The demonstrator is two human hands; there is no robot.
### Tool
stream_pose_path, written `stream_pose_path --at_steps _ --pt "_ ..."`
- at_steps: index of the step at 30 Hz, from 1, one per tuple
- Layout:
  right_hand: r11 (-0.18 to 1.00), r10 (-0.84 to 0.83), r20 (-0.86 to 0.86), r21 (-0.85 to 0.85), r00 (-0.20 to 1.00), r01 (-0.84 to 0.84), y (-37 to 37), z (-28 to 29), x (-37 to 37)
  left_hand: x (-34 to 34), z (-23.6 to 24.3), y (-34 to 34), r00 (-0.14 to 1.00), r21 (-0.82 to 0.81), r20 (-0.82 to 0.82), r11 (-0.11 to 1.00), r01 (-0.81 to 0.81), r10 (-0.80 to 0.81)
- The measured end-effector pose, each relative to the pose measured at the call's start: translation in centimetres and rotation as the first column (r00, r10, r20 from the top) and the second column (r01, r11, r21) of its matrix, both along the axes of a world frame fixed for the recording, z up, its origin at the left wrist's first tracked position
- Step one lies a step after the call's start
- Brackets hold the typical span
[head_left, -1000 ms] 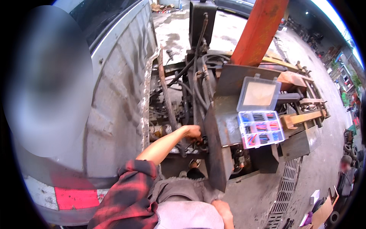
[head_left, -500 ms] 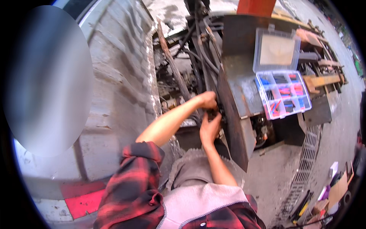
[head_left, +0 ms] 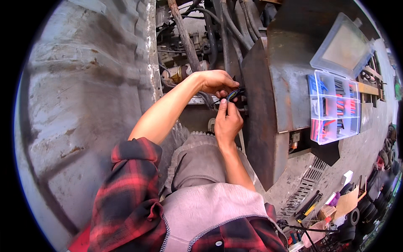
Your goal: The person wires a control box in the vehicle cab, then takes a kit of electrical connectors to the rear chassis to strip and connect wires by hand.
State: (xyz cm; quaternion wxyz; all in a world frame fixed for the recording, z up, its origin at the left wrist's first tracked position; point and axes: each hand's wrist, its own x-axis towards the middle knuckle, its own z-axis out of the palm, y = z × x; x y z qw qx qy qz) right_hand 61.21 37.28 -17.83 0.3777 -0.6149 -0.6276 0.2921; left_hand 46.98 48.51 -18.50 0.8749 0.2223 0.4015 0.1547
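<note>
A thin bundle of coloured wires (head_left: 233, 95) with dark sheathing runs between my two hands, beside a rusty steel plate (head_left: 261, 113). My left hand (head_left: 216, 82) reaches over from the left, its fingers curled round the bundle from above. Just below it, my right hand (head_left: 228, 124) pinches the wires between thumb and forefinger. The exact tips of the wires are too small to make out. To the right of the plate, an open clear plastic case (head_left: 335, 107) holds short red, blue and black tubes in compartments, its lid (head_left: 343, 45) tipped back.
A worn grey metal body panel (head_left: 90, 84) rises on my left. Ahead lie a rusty pipe (head_left: 184, 35), thick black hoses (head_left: 235, 27) and machinery. Beyond the steel box on the right are a floor grate (head_left: 305, 181), cardboard (head_left: 347, 201), tools and tyres.
The whole view has shifted, so the case sits farther right. My hands have turned and moved slightly apart, and the coloured wires between them now show.
</note>
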Motion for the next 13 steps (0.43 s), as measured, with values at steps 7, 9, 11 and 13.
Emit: stream_pose_path --at_steps 7,9,11,13 --pt "0.991 -0.04 -0.209 -0.134 0.977 0.012 -0.5 0.3 0.4 -0.6 -1.0 -0.7 0.999 -0.008 0.021 0.999 -0.047 0.048" --pt "0.974 -0.086 -0.221 -0.224 0.971 0.035 -0.9 -0.7 0.8 -0.6 -1.4 -0.6 0.999 0.005 0.026 0.999 -0.043 0.043" --pt "0.968 -0.088 -0.214 -0.25 0.973 0.033 -1.2 -1.4 1.2 -0.6 -1.7 -0.7 0.999 0.058 -0.026 0.998 -0.019 0.021" --pt "0.977 -0.063 -0.197 -0.214 0.978 0.02 -1.2 -1.1 0.9 -0.2 -1.3 -0.6 0.99 0.146 -0.138 0.989 0.033 -0.013"
